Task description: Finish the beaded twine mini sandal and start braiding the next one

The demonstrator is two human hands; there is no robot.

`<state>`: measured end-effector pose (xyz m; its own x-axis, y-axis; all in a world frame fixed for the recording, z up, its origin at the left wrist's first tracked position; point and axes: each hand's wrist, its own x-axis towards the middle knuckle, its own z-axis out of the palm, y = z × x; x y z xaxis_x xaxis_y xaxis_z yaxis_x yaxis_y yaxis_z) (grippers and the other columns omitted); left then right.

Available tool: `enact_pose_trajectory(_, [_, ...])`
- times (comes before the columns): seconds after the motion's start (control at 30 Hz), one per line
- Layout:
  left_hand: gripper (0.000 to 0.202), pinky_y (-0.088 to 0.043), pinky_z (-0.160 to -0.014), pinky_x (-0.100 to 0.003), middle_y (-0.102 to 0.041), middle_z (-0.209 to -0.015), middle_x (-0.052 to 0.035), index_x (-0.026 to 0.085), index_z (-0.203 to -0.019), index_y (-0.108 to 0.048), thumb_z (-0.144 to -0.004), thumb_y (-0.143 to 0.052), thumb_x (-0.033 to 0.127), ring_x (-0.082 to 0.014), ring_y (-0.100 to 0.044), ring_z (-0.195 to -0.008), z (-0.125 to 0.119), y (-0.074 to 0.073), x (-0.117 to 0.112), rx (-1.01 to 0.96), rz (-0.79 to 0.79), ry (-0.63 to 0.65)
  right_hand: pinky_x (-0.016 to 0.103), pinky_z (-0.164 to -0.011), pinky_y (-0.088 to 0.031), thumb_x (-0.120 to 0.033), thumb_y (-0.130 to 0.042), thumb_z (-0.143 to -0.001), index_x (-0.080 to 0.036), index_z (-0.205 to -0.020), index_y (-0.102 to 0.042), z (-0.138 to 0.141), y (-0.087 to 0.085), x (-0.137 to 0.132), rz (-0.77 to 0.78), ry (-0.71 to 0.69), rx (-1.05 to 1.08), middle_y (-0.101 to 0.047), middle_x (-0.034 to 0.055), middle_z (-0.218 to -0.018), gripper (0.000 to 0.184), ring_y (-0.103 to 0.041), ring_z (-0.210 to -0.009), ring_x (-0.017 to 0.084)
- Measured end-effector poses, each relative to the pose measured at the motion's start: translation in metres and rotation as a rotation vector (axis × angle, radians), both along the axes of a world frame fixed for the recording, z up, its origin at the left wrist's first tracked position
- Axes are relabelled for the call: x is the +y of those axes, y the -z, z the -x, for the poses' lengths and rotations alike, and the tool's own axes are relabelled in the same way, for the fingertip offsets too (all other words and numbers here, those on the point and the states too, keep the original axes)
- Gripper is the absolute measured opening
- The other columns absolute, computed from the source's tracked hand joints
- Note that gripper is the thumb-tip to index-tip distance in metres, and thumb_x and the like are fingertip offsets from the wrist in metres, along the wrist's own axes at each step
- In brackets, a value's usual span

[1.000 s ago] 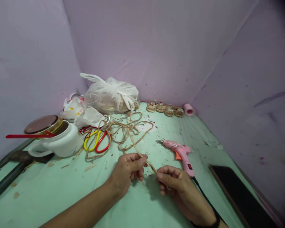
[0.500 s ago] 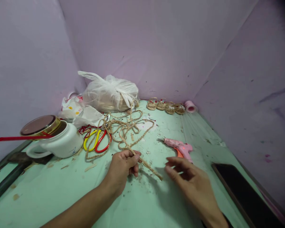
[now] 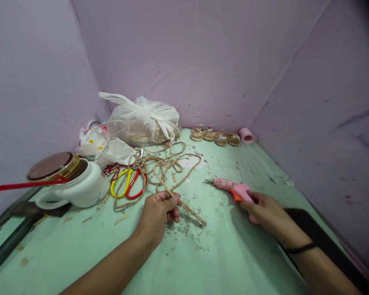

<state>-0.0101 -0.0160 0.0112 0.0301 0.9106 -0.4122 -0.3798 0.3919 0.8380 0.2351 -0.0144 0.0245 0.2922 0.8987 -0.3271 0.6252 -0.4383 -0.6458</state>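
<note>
Between thumb and fingers, my left hand [image 3: 161, 213] pinches a braided straw cord [image 3: 190, 210] near its end, which sticks out toward the lower right. The rest of the cord lies in loose loops across the table behind that hand. My right hand [image 3: 266, 211] is closed around the handle of a pink glue gun [image 3: 232, 186] with an orange trigger; its metal nozzle points left. Scissors [image 3: 135, 186] with one yellow and one red handle lie under part of the cord, left of my left hand.
A white mug [image 3: 86, 188] with a red stick and gold-rimmed lid stands left, by a hammer [image 3: 21, 221]. A tied white plastic bag [image 3: 144, 121], several small woven slippers [image 3: 209, 134] and a pink spool [image 3: 247, 135] line the back. A black phone [image 3: 322, 241] lies right.
My right hand has moved right and taken hold of the glue gun's handle. My left hand keeps its pinch on the cord, whose end has shifted slightly up and left.
</note>
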Motion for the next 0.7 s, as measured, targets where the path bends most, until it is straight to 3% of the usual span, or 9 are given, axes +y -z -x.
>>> enact_pose_trajectory(0.1, [0.025, -0.038, -0.038, -0.018, -0.053, -0.048, 0.0031, 0.012, -0.058, -0.055, -0.052, -0.075, 0.027, -0.0061, -0.045, -0.040, 0.002, 0.000, 0.004, -0.029, -0.028, -0.011, 0.022, -0.044, -0.037, -0.028, -0.061, -0.061, -0.018, -0.068, -0.055, 0.002, -0.010, -0.008, 0.013, 0.038, 0.537, -0.049, -0.0044, -0.051, 0.013, -0.045, -0.044, 0.010])
enact_pose_trajectory(0.17, [0.026, -0.038, -0.038, -0.018, -0.052, -0.048, 0.0039, 0.013, -0.059, -0.056, -0.052, -0.076, 0.027, -0.0059, -0.044, -0.040, 0.004, 0.000, 0.008, -0.033, -0.046, -0.033, 0.021, -0.046, -0.039, -0.030, -0.064, -0.063, -0.017, -0.071, -0.057, 0.007, -0.016, -0.017, -0.022, -0.004, 0.710, -0.054, -0.0019, -0.058, 0.017, -0.046, -0.048, 0.009])
enact_pose_trajectory(0.27, [0.027, -0.037, -0.037, -0.018, -0.051, -0.048, 0.0043, 0.013, -0.058, -0.056, -0.051, -0.076, 0.028, -0.0057, -0.044, -0.039, 0.008, 0.001, 0.013, -0.017, -0.064, -0.078, 0.020, -0.045, -0.037, -0.036, -0.066, -0.067, -0.018, -0.072, -0.056, 0.019, -0.015, -0.031, -0.121, -0.103, 0.676, -0.054, -0.0011, -0.062, 0.022, -0.045, -0.051, 0.010])
enact_pose_trajectory(0.47, [0.029, -0.037, -0.036, -0.019, -0.054, -0.050, 0.0029, 0.013, -0.055, -0.053, -0.051, -0.076, 0.030, -0.0061, -0.045, -0.038, 0.011, 0.004, 0.018, 0.024, -0.079, -0.115, 0.021, -0.042, -0.033, -0.050, -0.058, -0.073, -0.019, -0.083, -0.058, 0.038, 0.011, -0.052, -0.154, -0.211, 0.569, -0.043, -0.0038, -0.056, 0.033, -0.037, -0.048, 0.011])
enact_pose_trajectory(0.7, [0.030, -0.036, -0.035, -0.018, -0.055, -0.048, 0.0029, 0.013, -0.055, -0.051, -0.050, -0.075, 0.030, -0.0057, -0.044, -0.037, 0.011, 0.004, 0.016, 0.043, -0.088, -0.093, 0.023, -0.045, -0.031, -0.049, -0.041, -0.085, -0.018, -0.086, -0.057, 0.053, 0.023, -0.060, -0.304, -0.251, 0.605, -0.038, -0.0036, -0.057, 0.035, -0.033, -0.049, 0.011])
